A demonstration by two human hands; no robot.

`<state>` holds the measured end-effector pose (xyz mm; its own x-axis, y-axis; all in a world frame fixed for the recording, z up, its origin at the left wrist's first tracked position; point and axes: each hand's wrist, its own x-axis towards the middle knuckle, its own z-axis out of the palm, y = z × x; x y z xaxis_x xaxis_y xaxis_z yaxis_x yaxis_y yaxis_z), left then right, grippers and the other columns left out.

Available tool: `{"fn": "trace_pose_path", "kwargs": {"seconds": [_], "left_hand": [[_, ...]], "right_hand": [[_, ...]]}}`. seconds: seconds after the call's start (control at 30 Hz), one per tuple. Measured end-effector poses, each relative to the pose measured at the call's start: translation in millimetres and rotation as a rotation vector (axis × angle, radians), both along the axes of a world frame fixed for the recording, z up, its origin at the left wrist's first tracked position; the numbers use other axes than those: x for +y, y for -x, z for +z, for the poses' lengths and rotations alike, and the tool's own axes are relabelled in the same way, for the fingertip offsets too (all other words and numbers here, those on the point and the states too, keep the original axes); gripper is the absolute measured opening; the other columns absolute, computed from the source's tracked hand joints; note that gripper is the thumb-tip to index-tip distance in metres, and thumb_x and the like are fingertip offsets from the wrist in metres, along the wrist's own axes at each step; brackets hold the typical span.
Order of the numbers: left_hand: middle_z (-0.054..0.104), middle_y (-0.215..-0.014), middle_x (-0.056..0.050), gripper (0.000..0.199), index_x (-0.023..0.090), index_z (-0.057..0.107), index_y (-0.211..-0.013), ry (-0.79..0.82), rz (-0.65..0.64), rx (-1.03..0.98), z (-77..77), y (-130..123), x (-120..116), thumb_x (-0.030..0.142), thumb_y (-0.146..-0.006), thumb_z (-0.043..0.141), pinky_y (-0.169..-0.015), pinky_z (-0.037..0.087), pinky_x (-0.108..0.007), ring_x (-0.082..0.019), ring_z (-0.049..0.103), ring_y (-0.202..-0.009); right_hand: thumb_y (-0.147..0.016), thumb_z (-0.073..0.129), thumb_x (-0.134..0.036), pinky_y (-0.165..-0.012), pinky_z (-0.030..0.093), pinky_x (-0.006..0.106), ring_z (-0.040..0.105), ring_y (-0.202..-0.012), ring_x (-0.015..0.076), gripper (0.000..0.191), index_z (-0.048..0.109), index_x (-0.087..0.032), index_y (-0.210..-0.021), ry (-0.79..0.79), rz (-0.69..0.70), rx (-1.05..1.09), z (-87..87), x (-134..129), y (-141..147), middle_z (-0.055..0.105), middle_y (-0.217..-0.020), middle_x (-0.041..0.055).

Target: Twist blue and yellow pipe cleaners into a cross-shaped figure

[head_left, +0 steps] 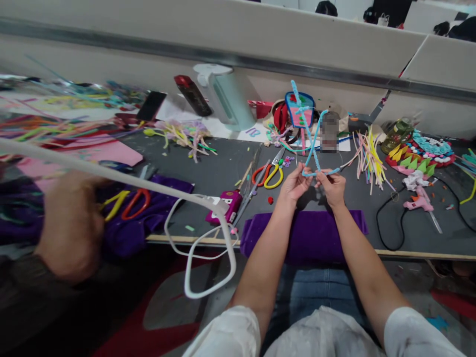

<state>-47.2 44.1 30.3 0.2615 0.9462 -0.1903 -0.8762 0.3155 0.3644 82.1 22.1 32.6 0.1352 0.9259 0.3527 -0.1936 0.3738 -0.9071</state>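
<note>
Between my hands stands a light blue pipe cleaner figure (pixel 307 119), its long stems rising and crossing above a horizontal bottom piece. My left hand (pixel 296 182) pinches the left end of that bottom piece. With thumb and fingers closed, my right hand (pixel 332 186) grips it close to the middle, and its right end sticks out past the fingers. Both wrists are above a rolled purple cloth (pixel 308 237) at the table's front edge. Scissors with red and yellow handles (pixel 274 177) lie just left of my left hand.
A pink glue gun (pixel 420 201) with a black cord lies right. Pipe cleaner bundles (pixel 368 161) are around. At left, a co-worker's hand (pixel 72 223) is near more scissors (pixel 136 203). A white cable (pixel 148 186) crosses the left foreground. A pale pitcher (pixel 226 96) stands behind.
</note>
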Motion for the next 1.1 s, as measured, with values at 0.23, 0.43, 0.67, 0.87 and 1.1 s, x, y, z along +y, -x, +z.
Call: {"fn": "trace_pose_path", "kwargs": {"seconds": [0.23, 0.43, 0.67, 0.87, 1.1], "left_hand": [[0.054, -0.064, 0.003, 0.011, 0.015, 0.064, -0.094, -0.071, 0.007, 0.114, 2.3, 3.0, -4.0, 0.018, -0.084, 0.061, -0.056, 0.053, -0.015, -0.005, 0.056, -0.053], [0.054, -0.064, 0.002, 0.028, 0.013, 0.062, -0.078, -0.199, 0.008, 0.205, 1.2, 0.8, -8.6, 0.037, -0.072, 0.075, -0.043, 0.041, -0.013, -0.004, 0.051, -0.049], [0.045, -0.06, 0.005, 0.022, 0.014, 0.059, -0.08, -0.32, -0.036, 0.152, 2.4, 2.8, -10.4, 0.02, -0.067, 0.076, -0.035, 0.028, -0.01, -0.002, 0.039, -0.045], [0.046, -0.066, 0.004, 0.015, 0.013, 0.057, -0.088, -0.203, -0.121, 0.126, 8.1, 4.0, -9.2, 0.008, -0.074, 0.057, -0.032, 0.024, -0.009, 0.0, 0.035, -0.041], [0.042, -0.065, 0.004, 0.01, 0.015, 0.047, -0.078, -0.032, -0.131, 0.0, 13.1, 2.6, -9.3, 0.006, -0.08, 0.045, -0.031, 0.023, -0.008, 0.0, 0.036, -0.039]], "right_hand": [[-0.069, 0.073, -0.041, -0.047, 0.052, 0.026, 0.058, -0.047, 0.0113, 0.025, 0.069, -0.018, -0.077, 0.035, 0.062, 0.0, -1.3, 0.5, 0.0, 0.066, -0.063, -0.0012], [-0.065, 0.076, -0.04, -0.041, 0.049, 0.024, 0.053, -0.042, 0.0094, 0.027, 0.068, -0.016, -0.075, 0.174, 0.188, 0.15, 1.6, 2.7, -3.1, 0.065, -0.059, -0.0019], [-0.065, 0.077, -0.038, -0.042, 0.05, 0.024, 0.054, -0.043, 0.009, 0.025, 0.068, -0.016, -0.071, 0.156, 0.246, 0.139, 2.9, 1.5, -4.4, 0.063, -0.058, -0.002], [-0.066, 0.076, -0.039, -0.044, 0.051, 0.025, 0.054, -0.045, 0.0095, 0.023, 0.07, -0.017, -0.073, 0.1, 0.173, 0.095, 1.9, 4.6, -8.0, 0.064, -0.06, -0.0015], [-0.067, 0.076, -0.038, -0.044, 0.05, 0.024, 0.054, -0.047, 0.0097, 0.022, 0.069, -0.018, -0.074, 0.086, 0.102, 0.092, 1.0, 7.2, -10.0, 0.063, -0.061, -0.0019]]}}
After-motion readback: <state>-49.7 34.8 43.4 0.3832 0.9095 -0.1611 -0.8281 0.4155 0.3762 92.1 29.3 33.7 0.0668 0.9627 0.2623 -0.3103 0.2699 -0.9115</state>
